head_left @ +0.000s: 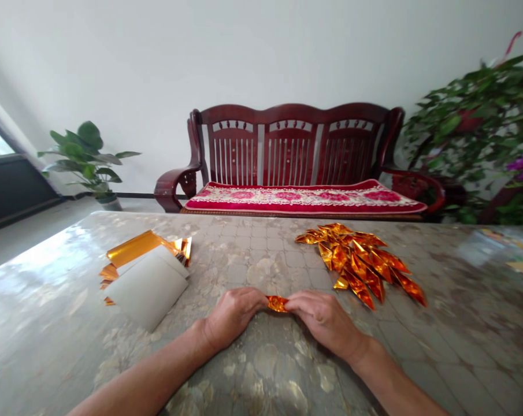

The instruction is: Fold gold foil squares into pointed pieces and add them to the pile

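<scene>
On a mottled grey tabletop [261,358], left hand [233,318] and right hand [324,322] pinching a folded gold foil strip [277,303], pointed gold foil pieces [356,260] heaped to the right, white card [146,292] over gold foil sheets [133,247]

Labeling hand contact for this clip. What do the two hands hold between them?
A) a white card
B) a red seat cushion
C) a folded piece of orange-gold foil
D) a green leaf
C. The left hand and the right hand grip opposite ends of a folded piece of orange-gold foil between them.
</scene>
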Available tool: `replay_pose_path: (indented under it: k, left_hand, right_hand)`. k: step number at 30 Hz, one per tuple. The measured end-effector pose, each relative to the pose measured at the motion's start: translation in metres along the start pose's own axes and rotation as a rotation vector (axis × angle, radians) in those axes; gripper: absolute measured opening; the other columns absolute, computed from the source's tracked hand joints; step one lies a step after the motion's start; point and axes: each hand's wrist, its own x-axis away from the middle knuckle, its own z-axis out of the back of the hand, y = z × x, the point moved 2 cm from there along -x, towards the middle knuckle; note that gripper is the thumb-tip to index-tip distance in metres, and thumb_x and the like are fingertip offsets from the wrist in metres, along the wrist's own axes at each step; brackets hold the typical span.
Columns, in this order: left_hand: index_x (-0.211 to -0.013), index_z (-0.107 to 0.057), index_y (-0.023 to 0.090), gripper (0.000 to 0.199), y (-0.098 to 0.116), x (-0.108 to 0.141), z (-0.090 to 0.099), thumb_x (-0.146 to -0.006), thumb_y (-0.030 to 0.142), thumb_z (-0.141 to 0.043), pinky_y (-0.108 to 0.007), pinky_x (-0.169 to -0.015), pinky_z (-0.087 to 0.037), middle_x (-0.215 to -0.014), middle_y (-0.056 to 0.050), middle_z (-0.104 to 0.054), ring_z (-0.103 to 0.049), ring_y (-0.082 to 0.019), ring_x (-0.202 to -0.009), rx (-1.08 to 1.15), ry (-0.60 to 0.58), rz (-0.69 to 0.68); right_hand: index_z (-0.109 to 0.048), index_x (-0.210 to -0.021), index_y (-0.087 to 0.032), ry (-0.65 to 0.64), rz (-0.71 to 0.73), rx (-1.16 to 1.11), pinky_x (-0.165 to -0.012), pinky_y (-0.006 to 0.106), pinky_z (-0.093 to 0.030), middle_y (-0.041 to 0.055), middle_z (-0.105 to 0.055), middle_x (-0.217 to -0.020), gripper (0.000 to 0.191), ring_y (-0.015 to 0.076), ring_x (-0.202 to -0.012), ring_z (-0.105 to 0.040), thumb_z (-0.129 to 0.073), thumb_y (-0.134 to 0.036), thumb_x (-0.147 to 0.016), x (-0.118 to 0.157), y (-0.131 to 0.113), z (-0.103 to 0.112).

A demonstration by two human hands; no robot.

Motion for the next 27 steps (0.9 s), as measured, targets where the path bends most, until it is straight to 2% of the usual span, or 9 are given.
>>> replay_pose_path:
  k: [4,8,11,14,16,22,27]
  left_hand:
    - [-0.099,-0.070,0.020,0.016,0.001,0.001,-0.001,-0.098,0.022,-0.054,-0.023,-0.083,-0.054,-0.095,-0.004,-0.075,-0.071,-0.015,-0.089,0.033,0.043,0.069]
    - [-0.099,-0.070,0.021,0.015,0.003,0.003,-0.002,-0.097,0.020,-0.055,-0.022,-0.080,-0.054,-0.094,-0.002,-0.075,-0.071,-0.015,-0.087,0.013,0.079,0.120]
    - [-0.099,-0.070,0.021,0.015,0.003,0.002,-0.003,-0.096,0.019,-0.056,-0.022,-0.080,-0.054,-0.095,-0.002,-0.075,-0.071,-0.014,-0.087,0.004,0.101,0.119]
    - [-0.103,-0.070,0.022,0.016,0.002,0.001,-0.002,-0.096,0.020,-0.056,-0.022,-0.083,-0.054,-0.100,-0.002,-0.075,-0.071,-0.014,-0.091,0.017,0.108,0.119]
    - [-0.108,-0.069,0.024,0.019,0.002,0.002,-0.002,-0.095,0.019,-0.056,-0.022,-0.085,-0.054,-0.102,-0.001,-0.075,-0.071,-0.014,-0.094,0.021,0.104,0.141]
    - [-0.126,-0.059,0.028,0.038,-0.007,0.007,-0.008,-0.089,0.016,-0.061,-0.026,-0.089,-0.057,-0.111,0.001,-0.075,-0.072,-0.016,-0.098,0.064,0.128,0.284]
    - [-0.130,-0.055,0.026,0.048,-0.015,0.007,-0.013,-0.085,0.012,-0.061,-0.028,-0.086,-0.059,-0.110,-0.001,-0.075,-0.074,-0.015,-0.093,0.192,0.165,0.341]
  right_hand:
    - [-0.074,-0.107,-0.029,0.070,-0.113,-0.146,-0.091,0.028,-0.055,0.0002,-0.074,-0.112,0.030,0.0155,-0.100,-0.071,-0.057,-0.011,-0.090,0.000,0.004,-0.004]
    - [-0.070,-0.119,-0.031,0.141,-0.176,-0.163,-0.104,0.035,-0.049,0.0006,-0.069,-0.124,0.047,0.0181,-0.115,-0.065,-0.058,-0.005,-0.081,0.001,0.006,-0.004]
    - [-0.067,-0.123,-0.031,0.178,-0.243,-0.131,-0.096,0.032,-0.054,0.0009,-0.068,-0.124,0.053,0.0186,-0.113,-0.064,-0.058,-0.005,-0.077,0.002,0.006,-0.004]
    - [-0.066,-0.122,-0.029,0.197,-0.323,-0.120,-0.081,0.028,-0.057,0.0010,-0.071,-0.116,0.052,0.0171,-0.097,-0.068,-0.059,-0.007,-0.076,0.002,0.006,-0.006]
    - [-0.066,-0.121,-0.028,0.196,-0.352,-0.124,-0.081,0.028,-0.057,0.0005,-0.073,-0.110,0.049,0.0166,-0.091,-0.069,-0.059,-0.008,-0.077,0.002,0.006,-0.009]
    - [-0.069,-0.119,-0.029,0.181,-0.374,-0.129,-0.089,0.031,-0.055,0.0000,-0.075,-0.106,0.038,0.0180,-0.095,-0.071,-0.060,-0.017,-0.084,0.003,0.007,-0.014]
    - [-0.067,-0.122,-0.028,0.170,-0.416,-0.135,-0.089,0.031,-0.055,-0.0003,-0.076,-0.103,0.042,0.0181,-0.093,-0.072,-0.058,-0.016,-0.083,0.005,0.012,-0.015]
